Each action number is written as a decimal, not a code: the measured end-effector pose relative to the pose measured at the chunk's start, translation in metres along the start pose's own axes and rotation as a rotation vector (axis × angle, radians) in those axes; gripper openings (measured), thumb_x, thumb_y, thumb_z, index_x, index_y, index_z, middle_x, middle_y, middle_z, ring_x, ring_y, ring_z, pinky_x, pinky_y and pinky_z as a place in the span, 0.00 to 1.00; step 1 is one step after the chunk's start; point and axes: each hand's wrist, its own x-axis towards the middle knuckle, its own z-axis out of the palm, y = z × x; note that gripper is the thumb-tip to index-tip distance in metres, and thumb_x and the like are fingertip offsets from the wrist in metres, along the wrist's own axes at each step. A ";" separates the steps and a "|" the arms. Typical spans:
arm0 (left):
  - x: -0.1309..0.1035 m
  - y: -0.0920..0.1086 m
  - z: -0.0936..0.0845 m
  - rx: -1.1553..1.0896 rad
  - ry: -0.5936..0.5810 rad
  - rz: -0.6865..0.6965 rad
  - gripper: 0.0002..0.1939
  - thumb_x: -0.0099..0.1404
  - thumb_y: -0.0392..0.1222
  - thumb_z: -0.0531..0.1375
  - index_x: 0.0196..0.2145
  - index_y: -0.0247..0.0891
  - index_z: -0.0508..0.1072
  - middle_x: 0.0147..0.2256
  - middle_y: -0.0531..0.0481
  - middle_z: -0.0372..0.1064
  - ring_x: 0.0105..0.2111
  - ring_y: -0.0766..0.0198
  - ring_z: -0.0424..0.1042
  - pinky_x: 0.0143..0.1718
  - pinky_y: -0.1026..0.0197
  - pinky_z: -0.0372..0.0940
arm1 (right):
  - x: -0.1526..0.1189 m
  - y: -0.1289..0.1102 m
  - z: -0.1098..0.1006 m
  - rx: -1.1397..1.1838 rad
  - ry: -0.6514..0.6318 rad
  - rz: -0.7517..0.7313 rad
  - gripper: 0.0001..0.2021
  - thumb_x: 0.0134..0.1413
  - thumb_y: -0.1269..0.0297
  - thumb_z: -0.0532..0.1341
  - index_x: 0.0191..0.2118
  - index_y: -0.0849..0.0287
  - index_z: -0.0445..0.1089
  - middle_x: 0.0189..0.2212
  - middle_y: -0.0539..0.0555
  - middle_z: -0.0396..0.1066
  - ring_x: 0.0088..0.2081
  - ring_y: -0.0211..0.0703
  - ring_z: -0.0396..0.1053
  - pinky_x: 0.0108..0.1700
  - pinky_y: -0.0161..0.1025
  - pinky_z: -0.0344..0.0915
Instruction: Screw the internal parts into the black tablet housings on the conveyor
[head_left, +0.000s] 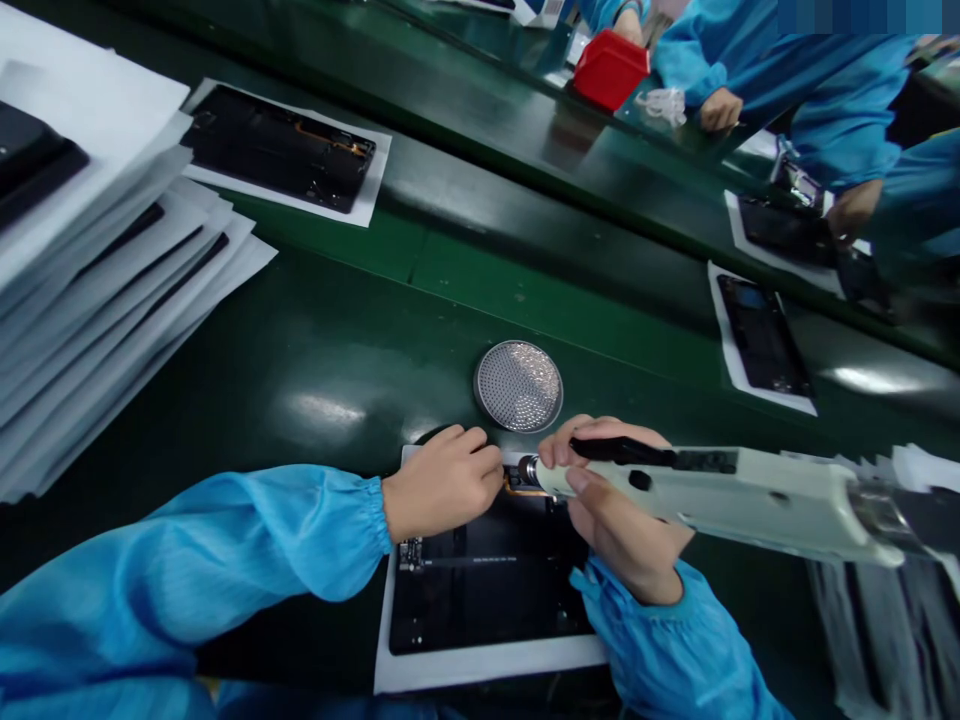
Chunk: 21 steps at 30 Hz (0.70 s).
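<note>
A black tablet housing (487, 590) lies on a white sheet (450, 675) in front of me, its inner side up. My right hand (615, 510) grips a pale electric screwdriver (757, 495), its fingers around the front end and the black lever. The screwdriver's metal nose is at the housing's upper edge, beside my left fingertips. My left hand (442, 482) rests over that same upper edge with its fingers curled and pressed together. Whatever those fingers hold is hidden. Just beyond both hands stands a round dish (519, 386) with a perforated, shiny top.
Tall stacks of white sheets with dark housings between them stand at left (150, 290) and right (862, 620). More housings on sheets lie at the back left (277, 150) and right (765, 335). Across the bench, co-workers in blue sleeves (757, 60) work near a red bin (611, 70).
</note>
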 end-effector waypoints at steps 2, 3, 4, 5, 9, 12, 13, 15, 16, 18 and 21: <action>0.000 0.000 0.000 0.006 0.027 0.035 0.13 0.72 0.32 0.53 0.30 0.32 0.72 0.31 0.46 0.67 0.32 0.60 0.62 0.31 0.57 0.55 | -0.001 0.000 0.001 -0.010 0.002 0.005 0.14 0.52 0.74 0.64 0.45 0.53 0.74 0.30 0.51 0.67 0.32 0.45 0.68 0.34 0.47 0.68; 0.000 0.001 -0.001 0.008 0.042 0.048 0.14 0.72 0.31 0.53 0.29 0.32 0.72 0.31 0.46 0.67 0.32 0.60 0.62 0.31 0.56 0.55 | -0.001 0.001 0.001 -0.022 0.002 0.011 0.14 0.52 0.75 0.64 0.44 0.53 0.74 0.30 0.51 0.68 0.32 0.44 0.68 0.34 0.47 0.68; -0.001 0.002 -0.002 0.012 0.049 0.058 0.14 0.72 0.31 0.53 0.29 0.32 0.72 0.31 0.46 0.67 0.31 0.60 0.63 0.31 0.56 0.55 | -0.002 0.001 0.001 -0.034 0.004 0.018 0.14 0.52 0.75 0.64 0.44 0.53 0.74 0.30 0.51 0.68 0.32 0.44 0.68 0.35 0.46 0.68; -0.001 0.004 -0.004 0.020 0.047 0.064 0.14 0.71 0.30 0.53 0.28 0.32 0.72 0.31 0.45 0.67 0.31 0.60 0.63 0.30 0.56 0.54 | -0.002 0.001 0.001 -0.042 0.006 0.026 0.14 0.52 0.75 0.64 0.44 0.53 0.74 0.31 0.51 0.68 0.32 0.43 0.68 0.35 0.47 0.69; -0.005 0.012 -0.010 0.044 -0.015 0.046 0.12 0.70 0.31 0.54 0.30 0.30 0.74 0.34 0.41 0.69 0.33 0.57 0.65 0.31 0.55 0.55 | -0.003 0.001 0.001 -0.053 0.009 0.053 0.13 0.52 0.73 0.65 0.44 0.53 0.74 0.30 0.50 0.68 0.32 0.43 0.68 0.35 0.48 0.70; -0.008 0.020 -0.012 0.034 -0.034 0.005 0.13 0.71 0.34 0.55 0.32 0.30 0.76 0.40 0.37 0.71 0.38 0.53 0.67 0.34 0.53 0.58 | -0.003 0.001 0.001 -0.047 0.008 0.066 0.13 0.52 0.74 0.65 0.43 0.53 0.74 0.30 0.51 0.68 0.31 0.43 0.68 0.34 0.48 0.70; -0.009 0.021 -0.012 0.033 -0.039 -0.002 0.13 0.71 0.34 0.55 0.32 0.30 0.77 0.42 0.36 0.71 0.39 0.51 0.68 0.35 0.52 0.58 | -0.003 0.001 0.001 -0.044 0.008 0.068 0.14 0.51 0.74 0.64 0.43 0.53 0.74 0.30 0.51 0.68 0.31 0.43 0.68 0.34 0.48 0.70; -0.011 0.024 -0.013 0.039 -0.053 -0.004 0.13 0.71 0.35 0.55 0.34 0.30 0.78 0.44 0.35 0.71 0.42 0.49 0.68 0.37 0.51 0.60 | -0.003 0.002 0.001 -0.047 0.009 0.070 0.14 0.51 0.75 0.64 0.43 0.54 0.74 0.30 0.51 0.68 0.31 0.43 0.69 0.35 0.48 0.69; -0.011 0.025 -0.013 0.043 -0.061 -0.004 0.13 0.71 0.35 0.55 0.35 0.30 0.78 0.46 0.34 0.71 0.43 0.48 0.68 0.38 0.50 0.60 | -0.003 0.003 0.001 -0.050 0.008 0.072 0.14 0.51 0.76 0.64 0.43 0.54 0.74 0.30 0.51 0.69 0.31 0.43 0.69 0.35 0.48 0.69; -0.012 0.026 -0.014 0.052 -0.074 -0.007 0.12 0.70 0.36 0.55 0.36 0.29 0.79 0.47 0.33 0.71 0.45 0.47 0.69 0.40 0.49 0.61 | -0.004 0.004 0.002 -0.057 0.002 0.078 0.14 0.51 0.76 0.64 0.43 0.54 0.74 0.31 0.50 0.69 0.32 0.43 0.69 0.35 0.48 0.68; -0.013 0.027 -0.015 0.059 -0.075 -0.010 0.12 0.69 0.36 0.56 0.36 0.30 0.80 0.47 0.33 0.71 0.45 0.45 0.69 0.41 0.49 0.61 | -0.004 0.004 0.003 -0.050 0.002 0.087 0.14 0.50 0.76 0.64 0.43 0.54 0.74 0.31 0.50 0.69 0.32 0.43 0.69 0.35 0.47 0.68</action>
